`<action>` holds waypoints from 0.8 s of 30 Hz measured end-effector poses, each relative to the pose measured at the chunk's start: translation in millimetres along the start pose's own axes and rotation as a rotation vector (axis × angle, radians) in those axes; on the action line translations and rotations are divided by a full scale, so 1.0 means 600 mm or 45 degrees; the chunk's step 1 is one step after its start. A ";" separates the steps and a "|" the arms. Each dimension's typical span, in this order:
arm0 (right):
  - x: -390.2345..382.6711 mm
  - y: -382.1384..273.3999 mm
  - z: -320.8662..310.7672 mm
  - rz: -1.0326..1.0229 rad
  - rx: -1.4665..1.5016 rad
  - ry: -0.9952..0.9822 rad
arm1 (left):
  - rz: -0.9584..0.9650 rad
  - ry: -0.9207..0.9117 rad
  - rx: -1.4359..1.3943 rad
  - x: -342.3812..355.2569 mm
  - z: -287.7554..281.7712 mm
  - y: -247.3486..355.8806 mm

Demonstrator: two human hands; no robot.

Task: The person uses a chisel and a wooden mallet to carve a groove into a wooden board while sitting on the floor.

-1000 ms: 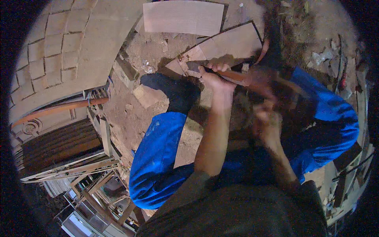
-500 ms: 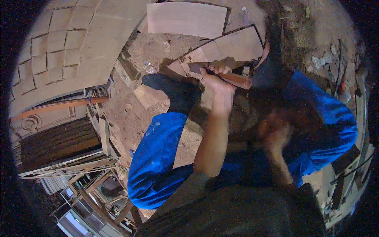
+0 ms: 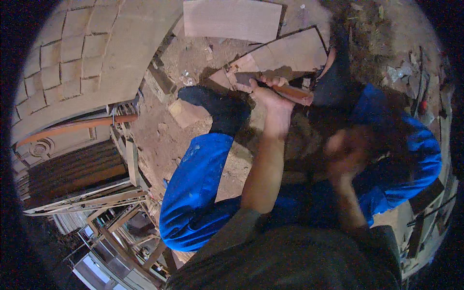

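Observation:
My left hand [image 3: 273, 100] is wrapped round a reddish-brown, bar-like wooden piece [image 3: 298, 95] with a dark flat part beyond the fingers. It lies across the near side of a pale, tapered wooden panel [image 3: 285, 50] on the ground, between my feet. Whether the dark part belongs to the bar or is a separate thing, I cannot make out. Over my lap on the right, my right hand [image 3: 346, 151] is smeared by motion in deep shadow. Its fingers and anything in them cannot be told.
A pale rectangular board [image 3: 232, 19] lies beyond the panel. At left stand a large panel with raised square blocks [image 3: 72, 53] and a dark ribbed stack [image 3: 75, 169]. Timber scraps [image 3: 118, 212] pile up below these. Crumpled clear plastic [image 3: 398, 72] lies at far right.
The whole view has shifted slightly, and the scene sits a little further right. My left hand keeps its hold on the wooden piece. My right hand stays over my lap, blurred in both frames.

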State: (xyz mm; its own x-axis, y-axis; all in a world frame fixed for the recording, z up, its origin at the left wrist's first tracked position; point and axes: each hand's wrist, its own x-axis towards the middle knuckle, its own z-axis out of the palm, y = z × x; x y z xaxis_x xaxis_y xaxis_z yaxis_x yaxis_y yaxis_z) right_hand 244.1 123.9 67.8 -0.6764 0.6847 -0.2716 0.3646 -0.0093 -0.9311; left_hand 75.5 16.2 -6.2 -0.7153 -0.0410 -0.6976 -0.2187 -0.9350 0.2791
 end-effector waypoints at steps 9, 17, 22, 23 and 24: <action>0.073 -0.047 -0.062 0.778 0.609 -0.468 | -0.096 -0.096 -0.024 0.006 -0.005 -0.005; 0.124 -0.176 -0.203 0.268 1.331 -0.379 | 0.039 -0.202 -0.012 0.001 -0.003 0.008; 0.071 -0.164 -0.123 0.284 1.241 -0.215 | -0.001 -0.096 -0.007 0.000 0.005 -0.021; 0.053 -0.137 -0.086 0.449 1.094 -0.227 | 0.034 -0.161 0.011 0.001 0.000 -0.006; 0.031 -0.113 -0.058 0.620 0.899 -0.251 | 0.035 -0.162 0.015 0.000 0.000 -0.006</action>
State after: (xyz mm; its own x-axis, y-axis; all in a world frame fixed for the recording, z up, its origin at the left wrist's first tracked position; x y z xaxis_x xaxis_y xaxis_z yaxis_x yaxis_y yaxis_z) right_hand 229.0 162.6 134.2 -0.6710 0.3494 -0.6539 0.2043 -0.7607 -0.6162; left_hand 76.4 19.9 -6.8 -0.7992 -0.0205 -0.6007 -0.2055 -0.9299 0.3052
